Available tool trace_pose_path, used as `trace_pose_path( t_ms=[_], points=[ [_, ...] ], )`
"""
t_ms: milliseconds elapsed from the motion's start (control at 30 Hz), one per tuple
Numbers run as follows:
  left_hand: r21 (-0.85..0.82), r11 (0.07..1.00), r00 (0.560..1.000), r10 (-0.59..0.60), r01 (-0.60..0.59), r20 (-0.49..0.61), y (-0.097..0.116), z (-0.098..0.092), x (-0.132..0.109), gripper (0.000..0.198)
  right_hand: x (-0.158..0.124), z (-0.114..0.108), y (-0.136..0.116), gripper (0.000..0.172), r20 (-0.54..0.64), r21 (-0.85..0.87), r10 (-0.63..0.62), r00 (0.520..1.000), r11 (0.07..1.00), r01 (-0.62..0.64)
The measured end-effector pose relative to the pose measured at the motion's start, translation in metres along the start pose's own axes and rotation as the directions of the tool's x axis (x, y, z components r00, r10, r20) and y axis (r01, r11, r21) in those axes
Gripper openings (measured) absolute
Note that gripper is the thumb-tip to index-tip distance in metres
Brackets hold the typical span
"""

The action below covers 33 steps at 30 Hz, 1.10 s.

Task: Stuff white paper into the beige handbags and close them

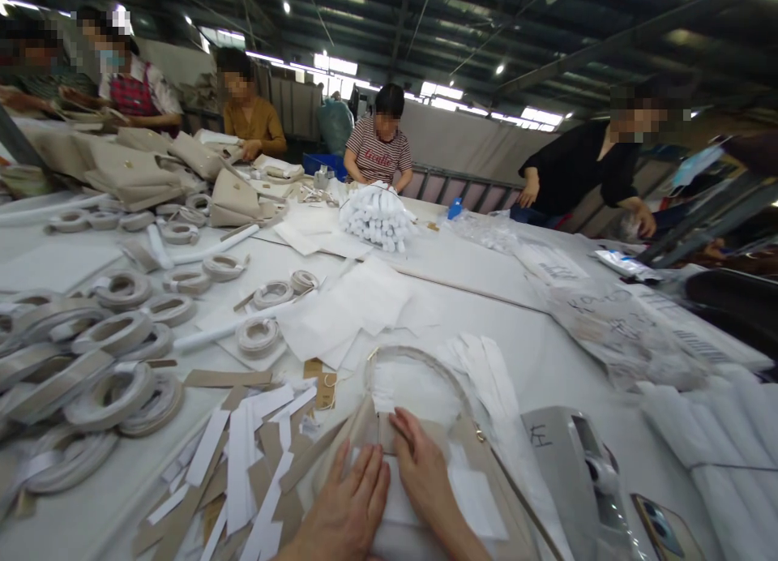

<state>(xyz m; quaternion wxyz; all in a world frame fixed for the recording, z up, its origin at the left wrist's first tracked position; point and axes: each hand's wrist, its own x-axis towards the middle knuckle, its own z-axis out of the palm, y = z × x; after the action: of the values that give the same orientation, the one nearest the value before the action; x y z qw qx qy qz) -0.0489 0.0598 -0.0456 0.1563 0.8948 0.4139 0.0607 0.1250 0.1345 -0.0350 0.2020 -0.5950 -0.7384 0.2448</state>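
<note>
A beige handbag (pixel 480 456) lies in front of me, its curved handle (pixel 419 353) standing up at the far side and a strap (pixel 523 496) running off to the right. White paper (pixel 477 496) shows at the bag. My left hand (pixel 349 500) rests on the bag's left part with its fingers stretched out flat. Beside it, my right hand (pixel 422 468) has its fingers bent and closed at the middle of the bag; its thumb is hidden. Brown hang tags (pixel 320 383) on a string lie just past the bag.
Loose beige and white strips (pixel 243 456) and rolled straps (pixel 115 391) cover the left. White sheets (pixel 358 301) and a tied white bundle (pixel 377 216) lie ahead. A grey tape dispenser (pixel 559 464), phone (pixel 665 528) and plastic bags (pixel 632 326) are right. Several people work around the table.
</note>
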Motion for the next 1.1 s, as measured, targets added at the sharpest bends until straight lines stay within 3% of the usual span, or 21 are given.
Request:
trace_pose_path(
  t_ms=[67,200,300,500,633,900,1000,1100],
  points=[
    [0.014,1.000,1.000,-0.021,0.021,-0.017,0.003,0.002,0.000,0.099,0.034,-0.013,-0.005,0.042,0.034,0.027,0.213,0.976,0.976,-0.214],
    [0.030,0.999,0.999,-0.027,0.028,-0.026,0.004,0.008,0.001,0.096,0.096,-0.016,-0.008,0.045,0.041,-0.089,0.309,0.950,0.948,-0.304],
    [0.037,0.999,1.000,-0.017,0.018,-0.026,0.004,0.010,0.002,0.094,0.116,-0.003,-0.008,0.046,0.068,-0.165,0.358,0.931,0.925,-0.344],
    [0.035,0.999,0.997,-0.013,0.016,-0.079,0.002,0.016,0.000,0.095,0.120,0.004,-0.013,0.009,0.250,-0.197,0.366,0.896,0.926,-0.323],
    [0.044,0.999,0.994,-0.015,0.020,-0.104,0.002,0.023,-0.001,0.094,0.123,0.001,-0.027,0.010,0.308,-0.123,0.383,0.871,0.924,-0.362],
    [0.123,0.991,0.987,-0.024,0.044,-0.158,0.005,0.028,-0.001,0.095,0.122,0.011,-0.049,0.024,0.436,0.112,0.555,0.708,0.748,-0.655],
    [0.155,0.986,0.977,-0.019,0.053,-0.211,0.006,0.027,-0.001,0.091,0.116,0.016,-0.057,0.021,0.426,0.264,0.565,0.707,0.670,-0.694],
    [0.164,0.983,0.970,-0.038,0.079,-0.240,0.008,0.025,-0.001,0.089,0.102,0.014,-0.061,0.019,0.390,0.414,0.531,0.752,0.629,-0.658]
  ],
)
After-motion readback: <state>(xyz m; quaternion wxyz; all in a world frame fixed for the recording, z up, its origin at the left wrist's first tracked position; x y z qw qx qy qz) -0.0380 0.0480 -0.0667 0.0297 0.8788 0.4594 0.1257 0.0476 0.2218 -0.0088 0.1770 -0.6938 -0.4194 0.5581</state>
